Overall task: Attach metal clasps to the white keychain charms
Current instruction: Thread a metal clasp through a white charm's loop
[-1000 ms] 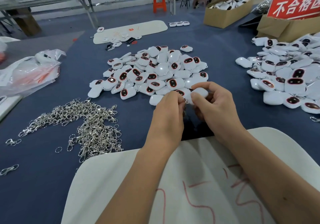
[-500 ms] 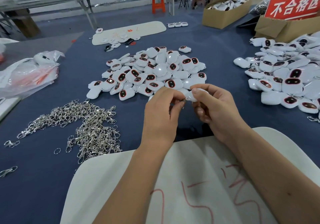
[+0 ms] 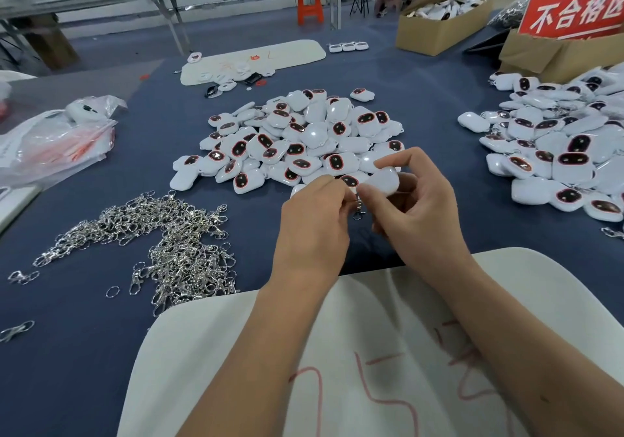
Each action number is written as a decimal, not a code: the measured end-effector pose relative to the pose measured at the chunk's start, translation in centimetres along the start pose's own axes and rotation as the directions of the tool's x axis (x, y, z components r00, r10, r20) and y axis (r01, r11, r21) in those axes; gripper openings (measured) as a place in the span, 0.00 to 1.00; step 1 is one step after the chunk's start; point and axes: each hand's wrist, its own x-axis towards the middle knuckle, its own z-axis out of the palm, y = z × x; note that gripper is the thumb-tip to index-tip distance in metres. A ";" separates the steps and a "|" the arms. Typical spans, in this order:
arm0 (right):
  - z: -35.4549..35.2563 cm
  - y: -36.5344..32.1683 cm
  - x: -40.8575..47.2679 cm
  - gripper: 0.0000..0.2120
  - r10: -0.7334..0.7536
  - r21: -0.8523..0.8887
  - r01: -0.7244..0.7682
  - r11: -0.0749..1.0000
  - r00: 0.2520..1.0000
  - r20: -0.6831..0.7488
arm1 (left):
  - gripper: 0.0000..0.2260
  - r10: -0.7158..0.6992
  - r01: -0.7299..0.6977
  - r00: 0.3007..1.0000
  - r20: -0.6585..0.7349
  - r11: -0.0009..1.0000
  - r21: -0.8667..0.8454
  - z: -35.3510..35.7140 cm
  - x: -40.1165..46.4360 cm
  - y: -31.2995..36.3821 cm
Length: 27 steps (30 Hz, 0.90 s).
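my right hand (image 3: 413, 200) pinches a white charm (image 3: 381, 181) at twelve o'clock above the worktop (image 3: 84, 352); my left hand (image 3: 312, 223) pinches the clasp (image 3: 358, 208) at its seven o'clock corner. i should steady the charm, then thread slowly.

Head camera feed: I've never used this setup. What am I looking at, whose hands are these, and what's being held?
No machine here: a person works bare-handed, and the single camera on their head looks forward and down. The right hand grips a white charm; the left hand pinches a metal clasp at the charm's lower end. On the blue table lie a central pile of charms, another charm pile on the right, and loose clasps on the left. A white board sits under the forearms.
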 end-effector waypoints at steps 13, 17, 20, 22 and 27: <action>0.1 0.0 0.0 0.18 0.008 0.051 -0.011 0.999 0.999 0.049 | 0.07 -0.232 0.241 0.970 0.067 0.905 -0.351 -0.1 -0.1 -0.8; -0.3 0.0 0.5 0.21 0.163 0.253 -0.177 0.951 0.984 0.075 | 0.06 -0.305 0.277 0.950 0.068 0.724 -0.632 0.0 0.2 -1.2; -0.2 -0.1 0.6 0.21 0.206 0.362 -0.231 0.903 0.973 0.108 | 0.07 -0.385 0.328 0.918 0.097 0.600 -0.729 0.3 0.2 -0.9; -0.2 -0.1 0.6 0.19 0.213 0.396 -0.250 0.883 0.967 0.137 | 0.06 -0.428 0.346 0.897 0.110 0.524 -0.778 0.5 0.1 -0.8; -0.3 0.2 0.5 0.15 0.194 0.397 -0.257 0.881 0.962 0.191 | 0.05 -0.476 0.330 0.878 0.054 0.520 -0.788 0.5 0.2 -0.7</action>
